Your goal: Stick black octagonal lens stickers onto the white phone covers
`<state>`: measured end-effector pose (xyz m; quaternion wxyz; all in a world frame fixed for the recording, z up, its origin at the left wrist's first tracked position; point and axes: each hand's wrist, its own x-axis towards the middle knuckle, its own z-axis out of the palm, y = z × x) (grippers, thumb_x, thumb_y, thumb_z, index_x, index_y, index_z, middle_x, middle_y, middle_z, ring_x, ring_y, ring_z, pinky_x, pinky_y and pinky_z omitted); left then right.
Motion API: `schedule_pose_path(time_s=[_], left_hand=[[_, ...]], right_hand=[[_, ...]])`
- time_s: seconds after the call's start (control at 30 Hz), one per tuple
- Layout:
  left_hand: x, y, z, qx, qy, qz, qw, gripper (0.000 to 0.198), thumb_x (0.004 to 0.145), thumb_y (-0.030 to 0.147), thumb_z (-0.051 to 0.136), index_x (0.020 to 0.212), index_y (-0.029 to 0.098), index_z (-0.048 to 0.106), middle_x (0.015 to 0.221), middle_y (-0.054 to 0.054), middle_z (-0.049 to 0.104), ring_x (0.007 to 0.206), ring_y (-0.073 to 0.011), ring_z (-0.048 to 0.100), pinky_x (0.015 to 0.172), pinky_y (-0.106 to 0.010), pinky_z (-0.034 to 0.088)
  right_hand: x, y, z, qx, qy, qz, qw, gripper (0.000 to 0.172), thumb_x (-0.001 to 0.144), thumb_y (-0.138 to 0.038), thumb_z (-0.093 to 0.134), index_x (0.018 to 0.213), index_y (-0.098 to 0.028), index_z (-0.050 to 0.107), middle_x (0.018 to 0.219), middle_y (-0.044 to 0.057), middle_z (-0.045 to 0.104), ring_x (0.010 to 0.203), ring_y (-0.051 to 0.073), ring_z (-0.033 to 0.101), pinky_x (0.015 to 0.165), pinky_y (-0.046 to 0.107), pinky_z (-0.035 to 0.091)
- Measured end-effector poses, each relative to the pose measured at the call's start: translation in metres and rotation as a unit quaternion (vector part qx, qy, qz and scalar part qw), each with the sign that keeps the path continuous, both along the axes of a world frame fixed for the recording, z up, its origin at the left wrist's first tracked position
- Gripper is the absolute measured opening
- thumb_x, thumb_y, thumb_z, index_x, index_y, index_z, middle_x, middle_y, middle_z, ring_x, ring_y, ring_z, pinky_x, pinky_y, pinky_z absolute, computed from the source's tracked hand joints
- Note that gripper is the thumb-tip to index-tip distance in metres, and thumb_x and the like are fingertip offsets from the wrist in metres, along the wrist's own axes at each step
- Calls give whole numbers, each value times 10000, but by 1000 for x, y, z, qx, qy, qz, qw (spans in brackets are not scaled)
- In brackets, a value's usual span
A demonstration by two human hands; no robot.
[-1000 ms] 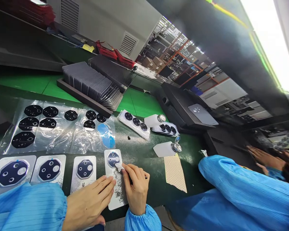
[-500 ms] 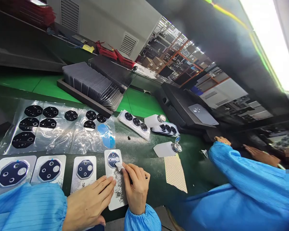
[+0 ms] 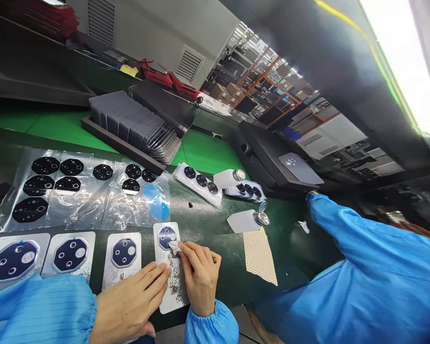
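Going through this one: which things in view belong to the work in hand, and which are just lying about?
Likely in the work:
- printed panel under the left hand
- white wipe in the right hand
- three similar panels alongside

Apparently just lying about:
- small black piece
- white scrap
- dotted yellowish sheet

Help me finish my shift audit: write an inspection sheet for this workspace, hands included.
Surface: dark green table, partly covered by clear film.
Job's things: four pale plates in a row; white wad on the rightmost plate.
Clutter: two white bottles, dark bit, white scrap.
Hands: left hand lies on that plate; right hand pinches the wad.
Cables: yellow-green line near the lamp, unclear if cable.
Surroundings: co-worker's blue sleeve at right, dark sheets behind.
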<state>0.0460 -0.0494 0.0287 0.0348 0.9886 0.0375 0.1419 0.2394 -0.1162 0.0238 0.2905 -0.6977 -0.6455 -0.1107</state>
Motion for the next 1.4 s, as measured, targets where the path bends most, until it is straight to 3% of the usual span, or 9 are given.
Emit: schedule_pose_path(time_s=[0.47, 0.87, 1.13, 1.4], left_hand=[[0, -1, 0, 1, 7, 1, 1000, 766, 782, 648, 679, 1265, 61, 591, 1370, -145, 583, 1300, -273, 505, 1111, -378, 338], [1, 1, 2, -2, 14, -7, 1000, 793, 769, 645, 694, 1274, 44, 578, 1373, -158, 577, 1296, -284, 513, 1102, -382, 350], [-1, -1, 0, 4, 15, -1, 1000, 793, 787, 643, 680, 1297, 47, 558, 1393, -148, 562, 1314, -282, 492, 1123, -390, 320], [-1, -1, -2, 2, 18, 0, 1000, 798, 810, 638, 658, 1323, 41, 529, 1417, -158, 536, 1331, -286, 475, 1133, -393, 310]], right_hand=[[0, -1, 0, -6, -35, -1, 999, 218, 1018, -190, 463, 1100, -212, 663, 980, 27, 722, 825, 177, 577, 733, 357, 278], [2, 1, 0, -5, 23, -8, 1000, 239, 1020, -212, 471, 1147, -256, 669, 975, 14, 703, 841, 152, 593, 755, 335, 308], [-1, 1, 0, -16, -45, -22, 999, 227, 1019, -183, 454, 1108, -217, 660, 985, 26, 726, 828, 177, 580, 735, 363, 279], [-4, -2, -1, -16, -37, -30, 999, 239, 1019, -176, 442, 1114, -217, 657, 998, 28, 721, 839, 167, 576, 738, 363, 287]])
